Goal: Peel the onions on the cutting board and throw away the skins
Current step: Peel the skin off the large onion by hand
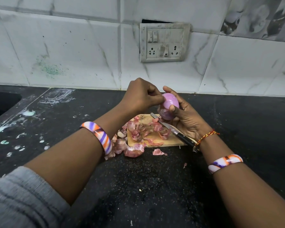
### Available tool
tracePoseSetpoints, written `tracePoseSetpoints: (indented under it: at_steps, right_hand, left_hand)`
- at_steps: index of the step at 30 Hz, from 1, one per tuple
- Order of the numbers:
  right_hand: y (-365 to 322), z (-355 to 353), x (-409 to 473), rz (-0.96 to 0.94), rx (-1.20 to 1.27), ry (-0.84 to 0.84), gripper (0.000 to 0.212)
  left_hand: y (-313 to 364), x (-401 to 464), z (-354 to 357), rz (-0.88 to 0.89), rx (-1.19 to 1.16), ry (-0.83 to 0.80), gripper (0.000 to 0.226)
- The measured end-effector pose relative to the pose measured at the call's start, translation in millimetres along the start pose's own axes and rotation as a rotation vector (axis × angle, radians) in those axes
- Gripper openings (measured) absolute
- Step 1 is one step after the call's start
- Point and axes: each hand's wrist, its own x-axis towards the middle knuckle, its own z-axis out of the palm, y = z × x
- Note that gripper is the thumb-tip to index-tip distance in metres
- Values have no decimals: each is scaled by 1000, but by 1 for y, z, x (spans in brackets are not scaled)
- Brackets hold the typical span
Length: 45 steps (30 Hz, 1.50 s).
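Note:
A purple onion point(169, 104), mostly peeled, is held above the far edge of the wooden cutting board point(173, 141). My right hand point(186, 117) grips it from the right, thumb on its front. My left hand point(141, 96) pinches at the onion's upper left side, fingers curled. A knife point(171, 128) with a black handle lies on the board below my right hand. Several pink onion skins point(145, 129) are piled on the board, and more skins point(132, 150) lie on the black counter at its left and near edges.
The black speckled counter point(146, 186) has white smears on the left. A dark sink point(2, 102) opens at the far left. A tiled wall with a switch and socket plate point(164, 42) rises behind. Both wrists carry striped bangles.

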Motion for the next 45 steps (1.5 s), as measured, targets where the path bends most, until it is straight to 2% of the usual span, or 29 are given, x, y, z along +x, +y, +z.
tracePoseSetpoints:
  at_steps: [3, 7, 16, 22, 27, 30, 35, 39, 45]
  right_hand:
    - [1, 2, 1, -21, 4, 13, 90]
    - [2, 1, 3, -28, 4, 35, 91]
    - [-1, 4, 2, -31, -48, 46, 74]
    - [4, 9, 3, -89, -15, 50, 87]
    - [-1, 14, 3, -106, 45, 83, 93]
    - [1, 11, 5, -105, 64, 45, 91]
    - [3, 8, 5, -91, -13, 40, 83]
    - [2, 10, 2, -93, -71, 69, 75]
    - [8, 9, 2, -129, -82, 102, 86]
  left_hand:
    - [-1, -2, 1, 0, -33, 53, 5]
    - [-4, -6, 1, -39, -102, 16, 6]
    - [-1, -6, -1, 31, -8, 32, 3]
    - [-11, -6, 6, 35, 62, 86, 12]
    - [-9, -11, 9, -85, -145, 112, 14]
    - [-5, -11, 8, -134, -210, 106, 16]
    - [-5, -11, 5, -157, -170, 88, 14]
    - [-1, -12, 4, -89, -65, 87, 15]
    - [6, -6, 10, -134, 79, 162, 24]
